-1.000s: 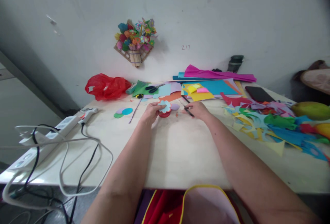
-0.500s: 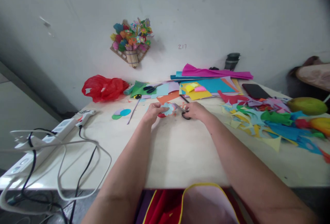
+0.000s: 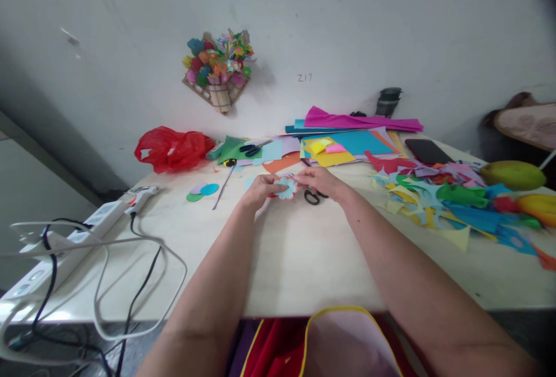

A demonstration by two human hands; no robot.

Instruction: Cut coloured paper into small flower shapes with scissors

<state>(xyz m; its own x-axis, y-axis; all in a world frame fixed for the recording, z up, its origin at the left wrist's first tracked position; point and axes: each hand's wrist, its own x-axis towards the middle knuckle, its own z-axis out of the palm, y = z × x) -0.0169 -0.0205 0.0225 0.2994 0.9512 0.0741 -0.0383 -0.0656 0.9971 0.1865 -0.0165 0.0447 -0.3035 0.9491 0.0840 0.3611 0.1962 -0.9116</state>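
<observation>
Paper flower (image 3: 286, 188) in closed left grip (image 3: 259, 188), right grip (image 3: 320, 181) unclear; bouquet (image 3: 219, 61) in vase (image 3: 220, 99).

Bare forearms (image 3: 223, 267), bright clothing (image 3: 293, 345)
Well below the left grip (image 3: 259, 190), purple fabric (image 3: 243, 347) beside red cloth (image 3: 278, 336); below the right grip (image 3: 320, 182), a pale panel (image 3: 351, 342) with yellow edging (image 3: 343, 308)

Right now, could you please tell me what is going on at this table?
A person's left hand holds a light-blue paper flower with an orange edge. The right hand is at the flower's right side; black-handled scissors show just below it, though whether it grips them is unclear. Coloured paper scraps lie farther right.
</observation>
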